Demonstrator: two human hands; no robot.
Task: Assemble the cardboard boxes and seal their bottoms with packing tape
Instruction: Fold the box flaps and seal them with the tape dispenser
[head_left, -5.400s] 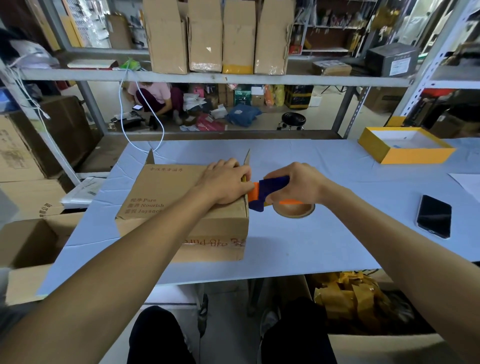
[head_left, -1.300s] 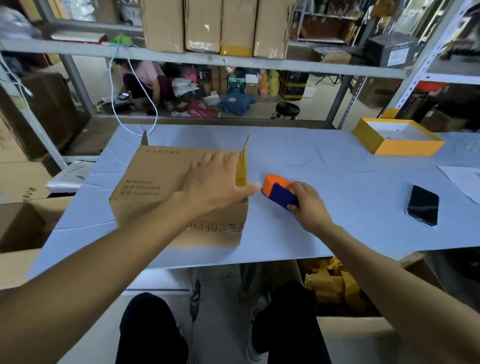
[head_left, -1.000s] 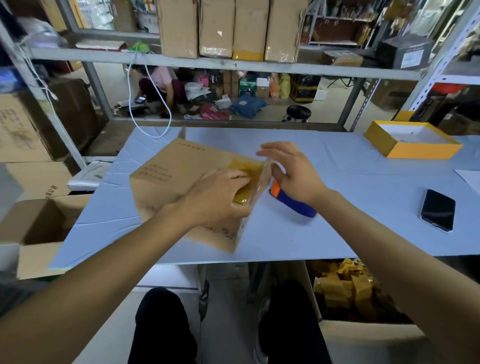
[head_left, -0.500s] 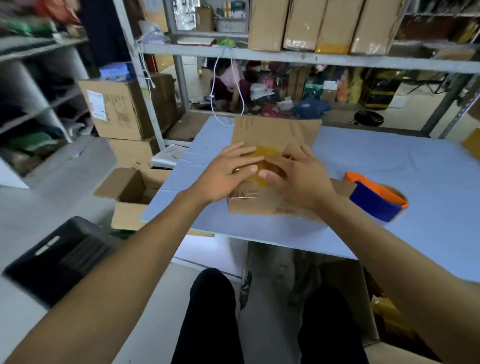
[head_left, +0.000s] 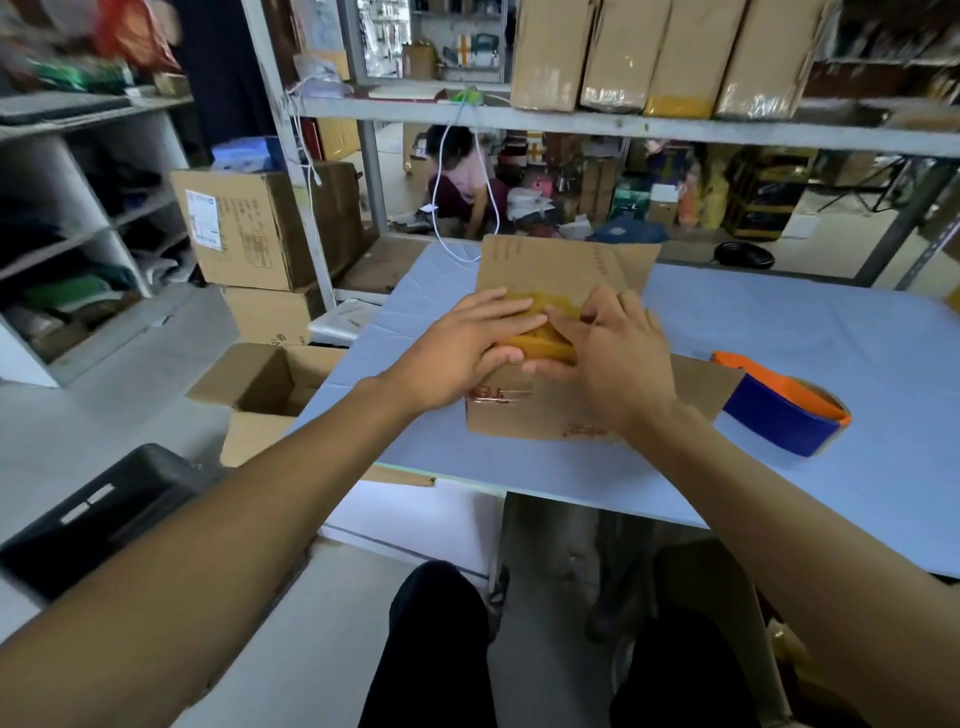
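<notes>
A brown cardboard box (head_left: 563, 265) lies on the blue table (head_left: 779, 322) near its left end, turned so a taped end faces me. Yellow packing tape (head_left: 543, 347) runs over that end. My left hand (head_left: 457, 353) lies flat on the tape with its fingers straight, pressing it down. My right hand (head_left: 618, 364) rests beside it, fingertips on the same strip and thumb at the box edge. The orange and blue tape dispenser (head_left: 779, 410) lies on the table to the right of the box, untouched.
An open cardboard box (head_left: 265, 384) sits on the floor left of the table, with a black crate (head_left: 98, 514) nearer me. Stacked cartons (head_left: 249, 228) stand by the metal rack post (head_left: 291, 156). A person crouches on the floor beyond the rack.
My right hand set the tape dispenser down on the table. The box was turned and pulled toward the table's left end, and both hands now press the tape on its end.
</notes>
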